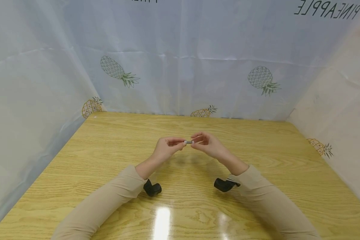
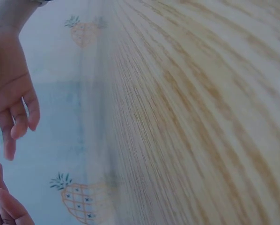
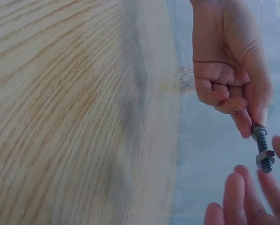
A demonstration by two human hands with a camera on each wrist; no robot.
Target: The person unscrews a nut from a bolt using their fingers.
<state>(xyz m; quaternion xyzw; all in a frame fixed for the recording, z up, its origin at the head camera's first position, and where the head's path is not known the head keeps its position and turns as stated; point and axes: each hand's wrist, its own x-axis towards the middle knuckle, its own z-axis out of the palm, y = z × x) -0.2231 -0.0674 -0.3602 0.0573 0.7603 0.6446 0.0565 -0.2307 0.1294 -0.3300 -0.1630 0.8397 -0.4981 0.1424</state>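
Note:
Above the table, my left hand (image 1: 164,150) pinches a metal bolt (image 3: 262,142) at its head end, between thumb and fingers. The head is mostly hidden by the fingertips, and the threaded shank points toward the right hand. A hex nut (image 3: 265,158) sits on the threads close to the bolt's free end. My right hand (image 1: 211,146) is held at that end, its thumb and fingers spread apart around the nut. In the right wrist view, gaps show between the right fingers (image 3: 234,194) and the nut.
A wood-grain table (image 1: 108,150) lies beneath both hands. Two black curved pieces are at the sleeves, one by the left cuff (image 1: 152,189) and one by the right cuff (image 1: 225,185). Pineapple-printed curtains (image 1: 180,83) enclose the back and sides.

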